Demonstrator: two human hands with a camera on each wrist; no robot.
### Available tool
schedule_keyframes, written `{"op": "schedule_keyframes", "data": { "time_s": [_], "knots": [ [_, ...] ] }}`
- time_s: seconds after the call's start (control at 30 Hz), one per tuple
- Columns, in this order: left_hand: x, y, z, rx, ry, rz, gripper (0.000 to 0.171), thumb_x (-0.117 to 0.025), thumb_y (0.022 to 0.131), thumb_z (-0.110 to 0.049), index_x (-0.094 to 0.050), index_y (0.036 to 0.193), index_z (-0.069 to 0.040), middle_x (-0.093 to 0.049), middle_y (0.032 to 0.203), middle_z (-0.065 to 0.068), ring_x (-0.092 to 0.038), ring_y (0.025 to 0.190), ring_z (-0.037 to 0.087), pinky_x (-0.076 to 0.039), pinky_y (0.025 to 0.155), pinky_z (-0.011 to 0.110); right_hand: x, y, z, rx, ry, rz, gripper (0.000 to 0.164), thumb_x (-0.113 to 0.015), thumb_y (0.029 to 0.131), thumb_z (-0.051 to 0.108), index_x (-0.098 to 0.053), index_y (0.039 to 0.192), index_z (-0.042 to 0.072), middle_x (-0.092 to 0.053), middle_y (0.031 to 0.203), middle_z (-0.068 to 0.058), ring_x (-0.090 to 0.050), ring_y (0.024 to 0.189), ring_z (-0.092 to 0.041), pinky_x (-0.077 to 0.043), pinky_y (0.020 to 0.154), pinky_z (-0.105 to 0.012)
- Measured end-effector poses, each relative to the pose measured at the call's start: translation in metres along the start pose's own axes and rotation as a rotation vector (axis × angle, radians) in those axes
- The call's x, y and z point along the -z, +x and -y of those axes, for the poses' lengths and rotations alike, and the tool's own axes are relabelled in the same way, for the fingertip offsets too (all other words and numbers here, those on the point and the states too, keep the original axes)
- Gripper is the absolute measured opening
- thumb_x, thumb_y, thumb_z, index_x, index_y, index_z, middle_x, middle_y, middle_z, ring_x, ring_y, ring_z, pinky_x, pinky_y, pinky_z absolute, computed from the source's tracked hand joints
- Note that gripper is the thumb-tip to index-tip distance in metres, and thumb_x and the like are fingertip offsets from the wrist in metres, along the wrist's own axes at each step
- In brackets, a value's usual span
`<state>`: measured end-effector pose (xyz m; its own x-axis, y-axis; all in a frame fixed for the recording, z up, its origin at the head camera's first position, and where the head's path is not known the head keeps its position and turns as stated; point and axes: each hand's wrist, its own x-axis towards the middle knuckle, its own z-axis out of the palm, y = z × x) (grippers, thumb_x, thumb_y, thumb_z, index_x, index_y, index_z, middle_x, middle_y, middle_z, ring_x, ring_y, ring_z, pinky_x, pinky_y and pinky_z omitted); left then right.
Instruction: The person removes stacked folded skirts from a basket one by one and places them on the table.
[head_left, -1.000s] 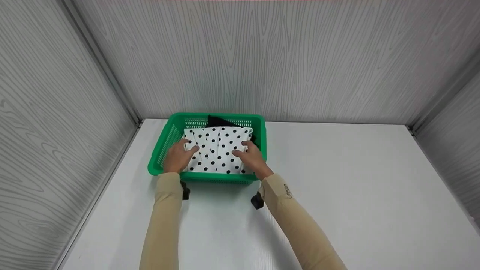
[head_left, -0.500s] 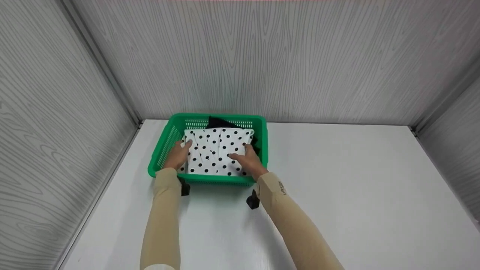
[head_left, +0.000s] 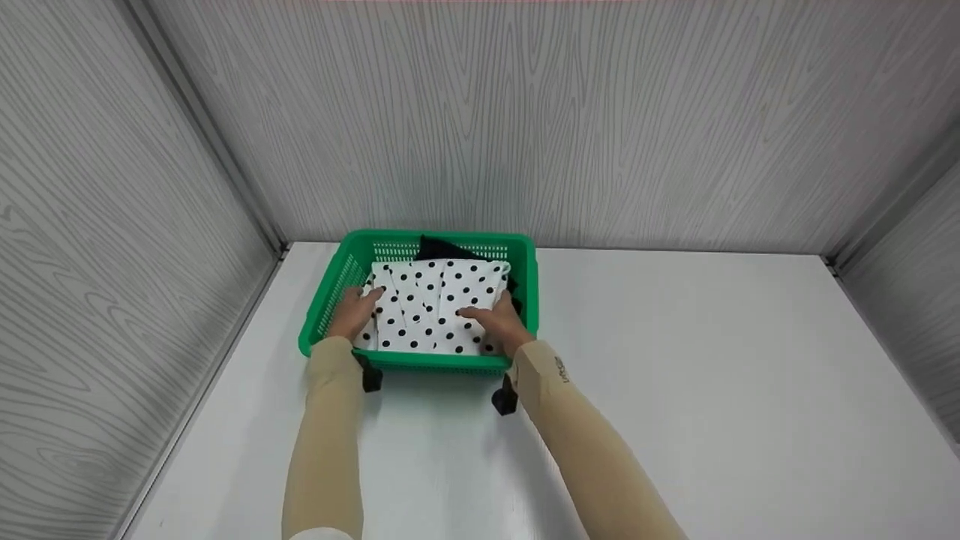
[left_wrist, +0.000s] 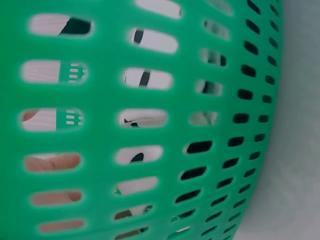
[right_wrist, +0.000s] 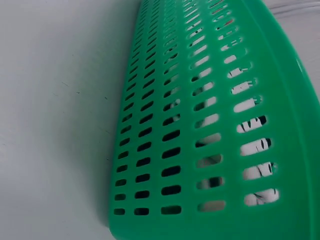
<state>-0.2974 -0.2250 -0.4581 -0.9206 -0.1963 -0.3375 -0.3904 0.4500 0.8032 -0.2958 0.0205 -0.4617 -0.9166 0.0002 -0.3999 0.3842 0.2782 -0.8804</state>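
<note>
A folded white cloth with black polka dots (head_left: pixel 420 307) lies in a green plastic basket (head_left: pixel 435 361) in the head view. My left hand (head_left: pixel 351 313) holds its left edge, thumb on top and the other fingers down the side. At the opposite edge, my right hand (head_left: pixel 501 324) holds the cloth the same way, its thumb reaching inward. The lower fingers of both hands are hidden in the head view. Through the slots of the basket wall (left_wrist: pixel 102 95), the left wrist view shows bits of fingers (left_wrist: pixel 52 162) and dotted cloth. The right wrist view shows mostly the slotted basket wall (right_wrist: pixel 292 160).
Black fabric (head_left: pixel 444 249) pokes out behind the dotted cloth, inside the basket. The basket stands on a white table (head_left: pixel 675 390), near the grey wood-grain back wall (head_left: pixel 480 120). Another such wall (head_left: pixel 97 262) rises on the left.
Both hands have slid lower along the sides of the dotted cloth, the left one outward, uncovering more of its left edge. The cloth stays in place in the basket.
</note>
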Motion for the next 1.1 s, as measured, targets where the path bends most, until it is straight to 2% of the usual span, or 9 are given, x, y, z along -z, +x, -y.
{"op": "schedule_keyframes", "data": {
  "time_s": [0.2,0.3,0.37,0.5,0.63,0.7,0.77,0.93,1.1],
  "knots": [
    [-0.001,-0.002,0.007,0.071,-0.021,0.014,0.076,-0.041,0.105,-0.033,-0.005,0.159,0.007,-0.014,0.164,0.028,-0.017,0.151,0.040,-0.017,0.121,0.050,-0.001,-0.005,-0.005,0.142,-0.014,-0.101,0.078,-0.075,0.091,0.013,-0.032,0.155,0.004,-0.044,0.152,-0.020,-0.044,0.137,-0.031,-0.034,0.114,-0.044],
    [0.000,-0.002,0.010,0.085,-0.009,0.005,0.076,-0.043,0.104,-0.030,-0.006,0.159,0.008,-0.016,0.163,0.029,-0.020,0.149,0.040,-0.019,0.120,0.049,-0.001,-0.007,-0.006,0.186,-0.007,-0.096,0.077,-0.073,0.089,0.007,-0.034,0.155,0.008,-0.046,0.151,-0.017,-0.045,0.135,-0.030,-0.034,0.114,-0.044],
    [0.000,-0.001,0.010,0.057,0.004,-0.016,0.075,-0.045,0.104,-0.028,-0.010,0.159,0.008,-0.018,0.163,0.028,-0.020,0.149,0.040,-0.020,0.120,0.049,0.000,-0.007,-0.006,0.188,0.015,-0.077,0.083,-0.072,0.087,0.004,-0.031,0.159,0.012,-0.039,0.157,-0.014,-0.039,0.141,-0.029,-0.031,0.116,-0.044],
    [-0.003,0.000,0.008,-0.051,-0.014,-0.108,0.064,-0.053,0.102,-0.021,-0.028,0.156,0.003,-0.030,0.159,0.025,-0.032,0.144,0.038,-0.028,0.116,0.050,0.002,-0.005,-0.005,0.181,0.051,-0.042,0.091,-0.071,0.086,-0.003,-0.026,0.163,0.017,-0.026,0.165,-0.010,-0.029,0.147,-0.029,-0.026,0.119,-0.045],
    [-0.004,-0.002,0.009,-0.128,-0.049,-0.157,0.053,-0.058,0.099,-0.015,-0.044,0.148,0.001,-0.045,0.147,0.025,-0.046,0.126,0.036,-0.038,0.106,0.049,0.002,-0.004,-0.006,0.191,0.060,0.012,0.087,-0.069,0.085,-0.007,-0.033,0.161,0.017,-0.028,0.165,-0.011,-0.032,0.144,-0.028,-0.029,0.117,-0.045],
    [-0.002,-0.004,0.011,-0.148,-0.047,-0.127,0.052,-0.059,0.098,-0.014,-0.047,0.147,0.001,-0.046,0.146,0.024,-0.046,0.124,0.035,-0.038,0.106,0.049,0.003,-0.005,-0.007,0.198,0.047,0.051,0.082,-0.068,0.085,-0.008,-0.038,0.158,0.015,-0.030,0.163,-0.012,-0.032,0.145,-0.028,-0.030,0.117,-0.044],
    [0.000,-0.006,0.014,-0.171,-0.031,-0.057,0.055,-0.060,0.098,-0.012,-0.045,0.149,0.001,-0.043,0.149,0.025,-0.043,0.130,0.038,-0.036,0.109,0.050,0.002,-0.005,-0.008,0.203,0.026,0.086,0.078,-0.067,0.084,-0.009,-0.043,0.155,0.012,-0.033,0.162,-0.012,-0.031,0.146,-0.028,-0.030,0.117,-0.044],
    [0.004,-0.011,0.016,-0.199,0.033,0.140,0.066,-0.063,0.095,-0.011,-0.038,0.155,-0.002,-0.023,0.163,0.023,-0.019,0.149,0.040,-0.021,0.118,0.055,0.002,-0.007,-0.009,0.213,-0.003,0.120,0.076,-0.068,0.083,-0.009,-0.046,0.153,0.009,-0.035,0.161,-0.012,-0.030,0.147,-0.028,-0.031,0.116,-0.043],
    [0.003,-0.012,0.015,-0.188,0.039,0.187,0.072,-0.064,0.092,-0.008,-0.035,0.158,-0.005,-0.017,0.165,0.024,-0.015,0.150,0.041,-0.019,0.119,0.056,0.003,-0.008,-0.008,0.210,-0.005,0.134,0.080,-0.068,0.083,-0.009,-0.044,0.155,0.012,-0.033,0.162,-0.009,-0.035,0.140,-0.026,-0.040,0.109,-0.040]
  ]
}}
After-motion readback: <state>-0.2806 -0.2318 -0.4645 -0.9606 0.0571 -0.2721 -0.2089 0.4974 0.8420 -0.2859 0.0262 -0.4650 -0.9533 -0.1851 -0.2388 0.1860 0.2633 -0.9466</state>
